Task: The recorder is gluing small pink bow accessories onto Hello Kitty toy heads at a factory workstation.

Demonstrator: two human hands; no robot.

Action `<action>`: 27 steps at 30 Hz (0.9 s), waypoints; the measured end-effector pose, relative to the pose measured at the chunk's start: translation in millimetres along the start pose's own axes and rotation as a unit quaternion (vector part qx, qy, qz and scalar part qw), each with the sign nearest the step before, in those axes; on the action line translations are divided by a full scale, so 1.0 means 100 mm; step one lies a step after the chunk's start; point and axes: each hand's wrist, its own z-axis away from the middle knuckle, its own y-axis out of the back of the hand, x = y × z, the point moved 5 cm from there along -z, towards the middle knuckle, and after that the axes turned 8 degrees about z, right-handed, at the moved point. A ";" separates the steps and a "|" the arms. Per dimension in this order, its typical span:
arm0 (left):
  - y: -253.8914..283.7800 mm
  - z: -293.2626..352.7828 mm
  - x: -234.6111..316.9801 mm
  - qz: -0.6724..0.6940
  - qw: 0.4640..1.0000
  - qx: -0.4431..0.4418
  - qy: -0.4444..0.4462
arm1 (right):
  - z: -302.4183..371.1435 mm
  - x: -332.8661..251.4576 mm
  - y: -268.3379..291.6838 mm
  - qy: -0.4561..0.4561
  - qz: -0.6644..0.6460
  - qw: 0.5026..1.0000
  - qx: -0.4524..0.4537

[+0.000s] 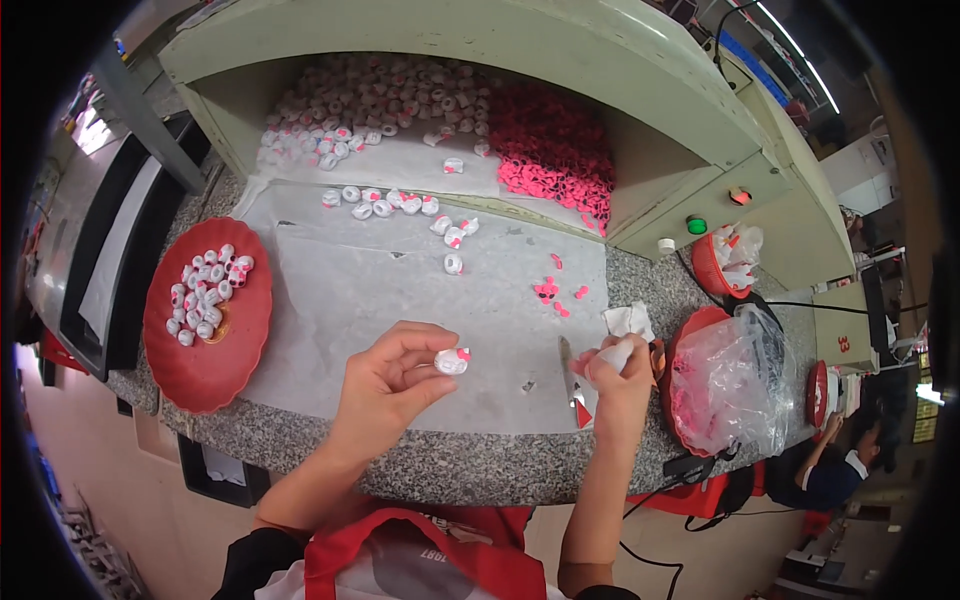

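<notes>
Lettering (435,555) marks the red apron (500,570), and red digits (843,343) stand on a pale box at right. The left hand (388,385) pinches a white piece with a pink patch (453,362) above the paper sheet (335,300); the right hand (620,385) grips a whitish item (609,361), its kind unclear.

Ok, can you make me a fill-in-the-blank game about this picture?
The piece in the left hand is mainly coloured ____.
The plate is coloured ____.
The white pieces on the plate are on the ____ side of the picture.
The shelf's right-hand heap is coloured ____.

Missing words: white; red; left; pink.
</notes>
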 end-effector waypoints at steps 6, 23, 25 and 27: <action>-0.11 0.03 -0.08 -0.007 0.998 -0.057 0.011 | -0.49 -0.10 -0.47 0.103 0.506 0.856 -0.033; -0.15 0.01 -0.06 -0.031 0.998 -0.028 -0.042 | 0.62 -0.84 -0.72 0.038 0.078 0.971 -0.221; -0.17 0.03 -0.02 -0.025 0.999 -0.033 -0.030 | 0.64 -0.82 -0.70 0.033 0.079 0.975 -0.207; -0.15 0.04 -0.02 -0.020 0.999 -0.039 -0.018 | 0.65 -0.78 -0.72 0.037 0.102 0.972 -0.210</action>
